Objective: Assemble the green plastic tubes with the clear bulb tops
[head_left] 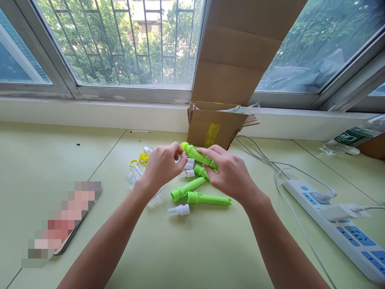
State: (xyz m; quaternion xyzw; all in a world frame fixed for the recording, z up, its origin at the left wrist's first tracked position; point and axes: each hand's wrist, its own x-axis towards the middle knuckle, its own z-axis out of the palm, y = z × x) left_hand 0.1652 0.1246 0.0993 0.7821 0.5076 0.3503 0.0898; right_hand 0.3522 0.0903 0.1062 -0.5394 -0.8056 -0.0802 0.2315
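Note:
My right hand (225, 168) is closed around a green plastic tube (195, 153), with a yellow ring (184, 146) at its left end. Beside that end my left hand (165, 165) is closed, thumb and fingertips pinched together; what they hold, if anything, is hidden. Below lie more threaded green tubes (207, 199), one partly under my right hand. White caps with red dots and clear tips lie near them, one at the front (182, 209). Left of my left hand are yellow rings (143, 158) and clear plastic tubes (136, 170), partly covered by the hand.
A cardboard box (213, 126) stands behind the parts against the window sill. On the right are a white power strip (339, 228) with plugs and cables, and a plastic bottle (355, 135) lying tilted. A pixelated flat item (66, 220) lies at left.

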